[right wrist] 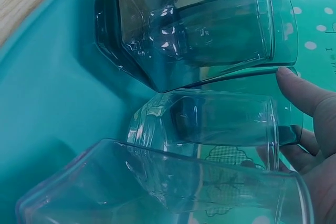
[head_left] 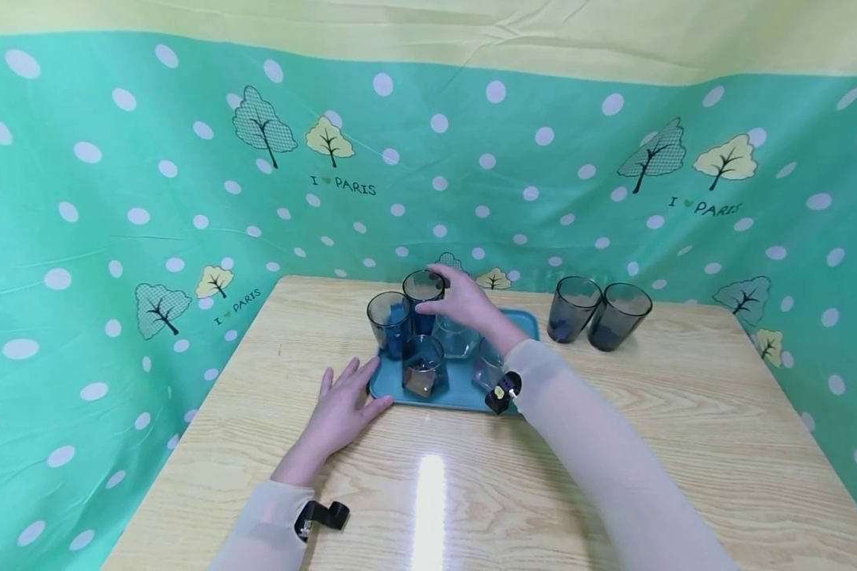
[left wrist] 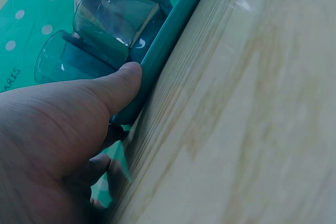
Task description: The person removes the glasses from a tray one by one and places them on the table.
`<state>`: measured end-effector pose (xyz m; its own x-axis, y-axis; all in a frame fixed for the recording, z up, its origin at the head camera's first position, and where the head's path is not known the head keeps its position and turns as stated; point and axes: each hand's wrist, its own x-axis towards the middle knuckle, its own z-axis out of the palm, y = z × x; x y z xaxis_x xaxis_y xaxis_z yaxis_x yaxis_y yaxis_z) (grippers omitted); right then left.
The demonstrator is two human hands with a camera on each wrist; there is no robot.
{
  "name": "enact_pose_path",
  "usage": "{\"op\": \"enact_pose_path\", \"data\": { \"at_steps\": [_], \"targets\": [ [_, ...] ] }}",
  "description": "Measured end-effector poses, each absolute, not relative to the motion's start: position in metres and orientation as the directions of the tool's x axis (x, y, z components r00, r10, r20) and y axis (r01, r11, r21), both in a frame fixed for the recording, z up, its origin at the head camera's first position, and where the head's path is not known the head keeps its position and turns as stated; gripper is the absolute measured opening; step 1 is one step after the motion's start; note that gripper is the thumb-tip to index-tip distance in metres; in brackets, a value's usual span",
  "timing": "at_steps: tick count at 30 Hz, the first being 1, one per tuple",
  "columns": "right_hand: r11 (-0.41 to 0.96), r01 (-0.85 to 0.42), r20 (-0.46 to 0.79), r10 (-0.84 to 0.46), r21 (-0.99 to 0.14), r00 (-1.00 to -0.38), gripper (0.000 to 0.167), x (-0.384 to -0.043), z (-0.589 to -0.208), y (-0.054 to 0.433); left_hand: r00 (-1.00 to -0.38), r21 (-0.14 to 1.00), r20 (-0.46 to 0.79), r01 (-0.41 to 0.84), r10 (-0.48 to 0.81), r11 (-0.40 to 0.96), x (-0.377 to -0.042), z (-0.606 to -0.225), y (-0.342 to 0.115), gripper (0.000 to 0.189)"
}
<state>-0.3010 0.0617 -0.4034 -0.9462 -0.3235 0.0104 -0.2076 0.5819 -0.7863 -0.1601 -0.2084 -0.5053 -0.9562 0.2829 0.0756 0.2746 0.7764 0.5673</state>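
My right hand [head_left: 464, 301] reaches over a blue tray [head_left: 457, 392] and grips the rim of a dark blue glass [head_left: 423, 285] at its back left. In the right wrist view, the thumb and fingers lie on either side of that rim. Beside it stands a second dark blue glass [head_left: 390, 325]. My left hand [head_left: 339, 416] touches the tray's front left corner, fingers spread, thumb on the rim in the left wrist view. Near that corner is a smoky faceted glass [head_left: 424, 369]. A clear glass [right wrist: 226, 119] and a pale purplish glass [right wrist: 157, 182] also stand on the tray.
Two tall grey glasses, a left one [head_left: 573, 309] and a right one [head_left: 619, 317], stand close together on the wooden table [head_left: 685, 428], right of the tray. A green dotted cloth [head_left: 471, 182] hangs behind the table and at its sides.
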Motion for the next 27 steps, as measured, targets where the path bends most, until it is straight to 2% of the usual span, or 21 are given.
{"op": "enact_pose_path", "data": {
  "at_steps": [10,27],
  "targets": [
    [0.596,-0.208,0.031,-0.293,-0.776,-0.955,0.088,-0.2998,-0.4076,0.0613,-0.957,0.561,0.073,0.273,0.282,0.782,-0.1598,-0.5054,-0.2077,0.081],
    [0.546,-0.170,0.067,-0.203,-0.820,-0.977,0.090,-0.2979,-0.4034,0.0655,-0.956,0.564,0.089,0.279,0.280,0.777,-0.1595,-0.5050,-0.2075,0.081]
  ]
}}
